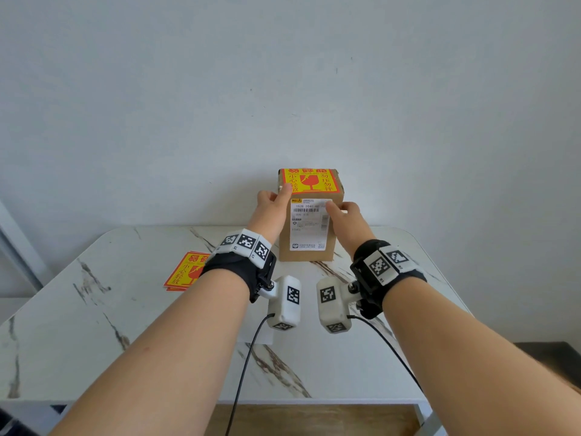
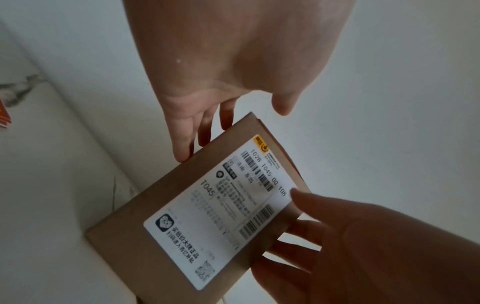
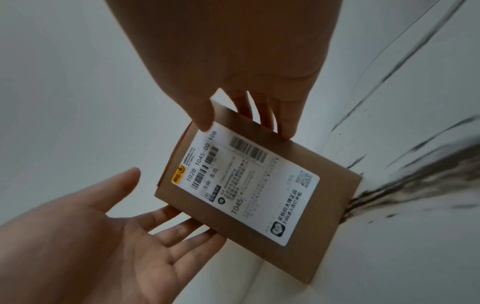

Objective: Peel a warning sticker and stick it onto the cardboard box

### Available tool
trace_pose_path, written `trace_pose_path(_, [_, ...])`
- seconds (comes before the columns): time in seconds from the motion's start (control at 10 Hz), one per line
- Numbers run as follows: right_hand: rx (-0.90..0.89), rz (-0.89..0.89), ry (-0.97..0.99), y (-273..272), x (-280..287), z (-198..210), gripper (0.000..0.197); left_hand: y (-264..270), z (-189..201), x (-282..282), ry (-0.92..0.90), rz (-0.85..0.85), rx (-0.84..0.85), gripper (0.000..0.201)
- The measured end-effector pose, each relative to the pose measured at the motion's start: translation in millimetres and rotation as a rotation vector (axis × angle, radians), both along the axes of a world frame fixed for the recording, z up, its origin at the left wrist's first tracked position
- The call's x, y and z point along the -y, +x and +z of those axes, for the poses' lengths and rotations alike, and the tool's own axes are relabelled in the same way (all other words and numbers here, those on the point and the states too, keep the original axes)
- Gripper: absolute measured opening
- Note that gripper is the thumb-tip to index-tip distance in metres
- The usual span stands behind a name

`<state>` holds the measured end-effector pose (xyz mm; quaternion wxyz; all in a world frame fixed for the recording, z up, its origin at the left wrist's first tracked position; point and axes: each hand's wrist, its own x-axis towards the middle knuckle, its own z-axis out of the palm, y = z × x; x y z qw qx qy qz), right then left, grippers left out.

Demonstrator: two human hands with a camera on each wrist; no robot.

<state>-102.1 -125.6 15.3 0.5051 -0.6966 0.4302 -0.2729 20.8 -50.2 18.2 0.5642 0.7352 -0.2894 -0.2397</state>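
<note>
The cardboard box (image 1: 309,234) is steadied by the left hand (image 1: 272,201) and right hand (image 1: 344,212), fingers straight against its sides. The warning sticker (image 1: 309,180) is already laid on top. If left unsmoothed, its edges could lift.

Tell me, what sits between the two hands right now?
The cardboard box, standing upright between the left hand and right hand, seen in all three views.

Head view high, looking down; wrist views close, sharing cardboard box (image 2: 182,216) label face.
</note>
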Motion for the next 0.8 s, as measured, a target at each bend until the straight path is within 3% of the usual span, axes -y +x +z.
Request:
trace_pose_path(0.1, [-0.07, 0.039, -0.055, 9.6, 7.3, -4.3, 0.043, 3.2, 0.4, 1.5, 0.041, -0.006, 0.008, 0.066])
trace_pose_path(0.4, [-0.147, 0.084, -0.068, 28.3, 23.2, -16.8, 0.042, 9.2, -0.5, 3.2, 0.204, -0.034, 0.175, 0.051])
trace_pose_path(0.7, [-0.161, -0.012, -0.068, 4.6, 8.5, -14.2, 0.062, 8.1, -3.6, -14.7, 0.387, 0.003, 0.348, 0.065])
trace_pose_path(0.8, [-0.161, -0.021, -0.089, -1.3, 3.4, -11.9, 0.061, 7.9, 0.6, -26.9, 0.413, 0.004, 0.369, 0.063])
